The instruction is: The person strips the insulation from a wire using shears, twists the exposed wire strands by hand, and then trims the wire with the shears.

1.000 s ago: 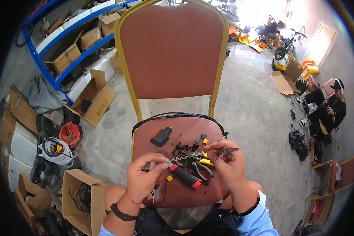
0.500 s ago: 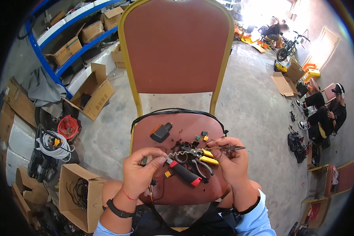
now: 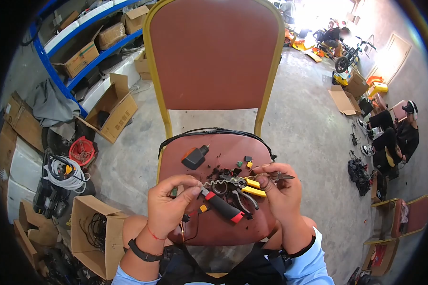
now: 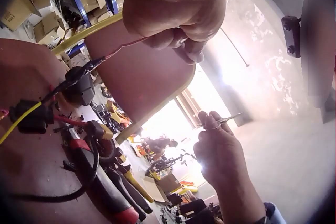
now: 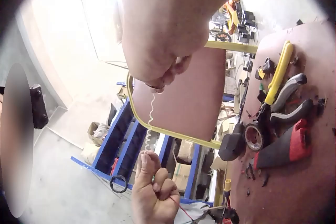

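Between both hands stretches a thin, wavy pale wire [image 3: 216, 182], also seen in the right wrist view [image 5: 150, 129]. The left hand [image 3: 172, 203] pinches one end between thumb and fingers; a thin reddish wire [image 4: 123, 47] also runs from this hand. At the other end, the right hand [image 3: 283, 194] pinches the wire and holds a slim pointed metal tool [image 3: 283, 176], its tip pointing right. Below the hands, a black-and-red handle [image 3: 223, 207], yellow-handled pliers [image 3: 253, 191] and grey-handled pliers [image 5: 289, 94] lie on the chair seat [image 3: 176, 161].
Small connectors, dark scraps and an orange-and-black part [image 3: 195, 157] lie on the seat; a black cable [image 3: 214, 130] runs along its back edge. Cardboard boxes [image 3: 92, 237] and blue shelving [image 3: 47, 61] stand left. A seated person [image 3: 404, 137] is at the right.
The head view has shifted slightly, leaving the seat higher in the picture. Both hands keep their pinches, and the wavy wire spans a slightly wider gap than a second ago.
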### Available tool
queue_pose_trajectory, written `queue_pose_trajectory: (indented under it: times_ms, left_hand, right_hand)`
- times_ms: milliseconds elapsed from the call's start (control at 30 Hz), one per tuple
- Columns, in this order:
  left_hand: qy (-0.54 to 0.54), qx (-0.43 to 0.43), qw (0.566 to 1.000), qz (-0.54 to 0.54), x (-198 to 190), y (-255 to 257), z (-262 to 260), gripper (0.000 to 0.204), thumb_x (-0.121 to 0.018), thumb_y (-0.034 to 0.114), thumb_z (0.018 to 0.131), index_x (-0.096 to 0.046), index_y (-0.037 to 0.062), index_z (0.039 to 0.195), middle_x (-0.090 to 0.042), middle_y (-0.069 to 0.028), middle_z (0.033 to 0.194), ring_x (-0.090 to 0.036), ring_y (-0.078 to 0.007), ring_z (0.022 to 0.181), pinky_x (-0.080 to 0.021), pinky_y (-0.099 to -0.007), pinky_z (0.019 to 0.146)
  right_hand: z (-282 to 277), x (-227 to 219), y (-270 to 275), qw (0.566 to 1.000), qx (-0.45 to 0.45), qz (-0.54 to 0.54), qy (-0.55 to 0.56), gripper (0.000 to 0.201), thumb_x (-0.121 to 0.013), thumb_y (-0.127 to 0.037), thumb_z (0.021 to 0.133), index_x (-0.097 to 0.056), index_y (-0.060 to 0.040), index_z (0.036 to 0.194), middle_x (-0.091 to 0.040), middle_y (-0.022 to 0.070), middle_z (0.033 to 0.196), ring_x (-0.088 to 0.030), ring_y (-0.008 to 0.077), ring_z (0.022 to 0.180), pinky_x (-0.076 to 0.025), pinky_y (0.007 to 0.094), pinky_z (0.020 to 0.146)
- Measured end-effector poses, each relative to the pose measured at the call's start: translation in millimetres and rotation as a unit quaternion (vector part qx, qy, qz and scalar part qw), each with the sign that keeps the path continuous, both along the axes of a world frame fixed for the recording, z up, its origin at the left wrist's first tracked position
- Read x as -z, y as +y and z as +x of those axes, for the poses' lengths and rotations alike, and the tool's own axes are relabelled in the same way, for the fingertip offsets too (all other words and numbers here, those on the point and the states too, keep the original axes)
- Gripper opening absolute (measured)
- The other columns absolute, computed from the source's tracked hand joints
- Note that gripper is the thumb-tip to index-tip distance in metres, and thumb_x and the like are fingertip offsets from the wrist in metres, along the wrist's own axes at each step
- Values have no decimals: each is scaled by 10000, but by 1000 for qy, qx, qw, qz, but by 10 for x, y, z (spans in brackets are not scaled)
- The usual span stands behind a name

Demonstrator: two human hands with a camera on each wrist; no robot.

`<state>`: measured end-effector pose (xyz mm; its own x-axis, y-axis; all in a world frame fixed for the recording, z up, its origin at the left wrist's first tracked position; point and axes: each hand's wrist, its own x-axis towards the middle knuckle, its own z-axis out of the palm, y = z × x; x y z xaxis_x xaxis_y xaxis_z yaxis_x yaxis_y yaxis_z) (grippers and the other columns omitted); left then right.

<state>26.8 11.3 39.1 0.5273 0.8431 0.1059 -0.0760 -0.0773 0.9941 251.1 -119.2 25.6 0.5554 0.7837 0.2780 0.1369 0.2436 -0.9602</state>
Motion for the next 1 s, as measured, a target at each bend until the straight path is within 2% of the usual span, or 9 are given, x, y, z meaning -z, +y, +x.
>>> queue_pose_trajectory:
  times_ms: [100, 200, 300, 500, 600, 767, 833, 933, 1000]
  left_hand:
    - [-8, 3, 1000, -6, 13, 11, -4, 157, -773, -21, 883, -708, -1, 1024, -744, -98, 990, -695, -167, 968, -549, -306, 882]
    - [-25, 5, 1000, 17, 47, 19, -5, 140, -745, -27, 912, -729, -10, 1050, -749, -63, 1009, -677, -101, 911, -561, -240, 772]
    - [-17, 8, 1000, 5, 27, 21, -9, 143, -741, -22, 919, -721, -5, 1059, -744, -57, 1005, -664, -86, 878, -555, -231, 718]
    - [-17, 3, 1000, 23, 80, 78, -37, 143, -739, -1, 929, -711, -2, 1070, -744, -63, 989, -635, -59, 779, -518, -212, 614]
    - [-13, 5, 1000, 6, 72, 100, -64, 144, -738, 8, 934, -708, -1, 1074, -743, -57, 972, -605, -41, 706, -477, -199, 555]
    - [-25, -3, 999, 24, 93, 93, -24, 139, -734, 16, 941, -704, 2, 1075, -741, -46, 944, -556, -21, 618, -420, -190, 495]
    - [-19, -4, 1000, 7, 73, 91, -16, 142, -747, 22, 928, -702, 0, 1061, -742, -60, 958, -592, -68, 730, -450, -233, 629]
    - [2, -3, 999, -49, -6, 82, -44, 155, -771, 31, 902, -698, -1, 1035, -746, -92, 993, -677, -165, 974, -523, -318, 913]
    - [-8, -5, 999, -50, 14, 91, -43, 151, -769, 29, 903, -698, 0, 1033, -746, -91, 993, -676, -164, 975, -522, -316, 913]
  right_hand:
    - [8, -17, -7, 1000, -3, 17, 20, 239, -669, 62, 951, -583, -5, 1163, -709, 129, 1116, -704, 198, 1047, -578, 323, 907]
    - [21, -34, -6, 999, -5, 34, 33, 245, -661, 64, 956, -569, -8, 1170, -709, 135, 1112, -703, 202, 1040, -584, 327, 904]
    - [71, -8, -14, 999, 15, 33, 28, 250, -670, 63, 950, -569, -9, 1167, -709, 133, 1113, -701, 201, 1036, -587, 324, 905]
    - [140, -85, -17, 995, 60, 46, 58, 270, -743, -41, 940, -588, -60, 1160, -733, 85, 1092, -660, 111, 945, -516, 231, 773]
    - [238, -36, -84, 996, 83, 12, 9, 275, -706, 31, 942, -576, -21, 1179, -727, 129, 1099, -694, 180, 1027, -561, 297, 882]
    - [236, 5, -141, 998, 64, 8, 7, 277, -711, 24, 943, -575, -22, 1180, -734, 128, 1071, -689, 165, 1018, -544, 286, 890]
    - [235, 5, -150, 998, 60, 8, 8, 277, -713, 21, 943, -574, -21, 1179, -735, 128, 1069, -687, 160, 1014, -543, 286, 894]
    - [245, -1, -149, 998, 66, 15, 14, 275, -716, 15, 944, -574, -21, 1177, -734, 127, 1068, -686, 154, 1008, -543, 283, 891]
    - [248, -6, -150, 997, 70, 18, 17, 275, -717, 12, 944, -575, -22, 1177, -734, 126, 1066, -686, 152, 1004, -543, 281, 887]
